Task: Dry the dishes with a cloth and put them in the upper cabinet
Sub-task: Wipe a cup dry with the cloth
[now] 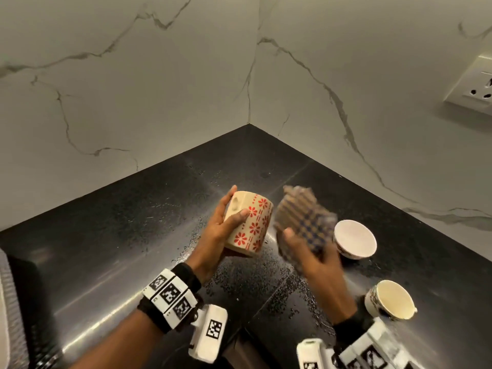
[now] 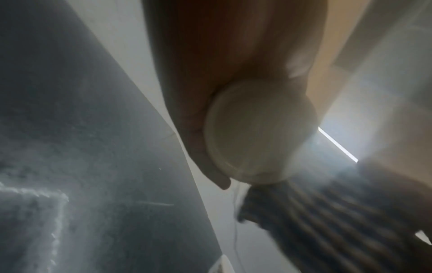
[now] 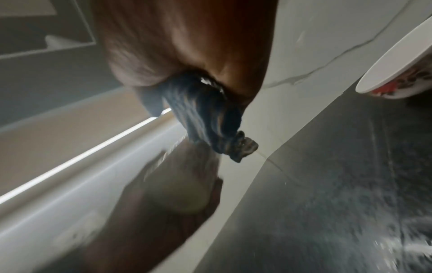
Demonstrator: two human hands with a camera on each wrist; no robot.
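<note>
Three dishes in the head view: a mug held off the worktop on its side in the left hand, fingers and thumb wrapped round it, and two bowls standing on the wet worktop to the right. The right hand bunches the cloth just beside the mug, apparently not touching it. Risk: a wet mug slipping during the wipe. Left wrist view: mug base against the palm, cloth blurred below. Right wrist view: cloth clamped in the fingers, one bowl near; a swing could knock it. No cabinet in sight.
</note>
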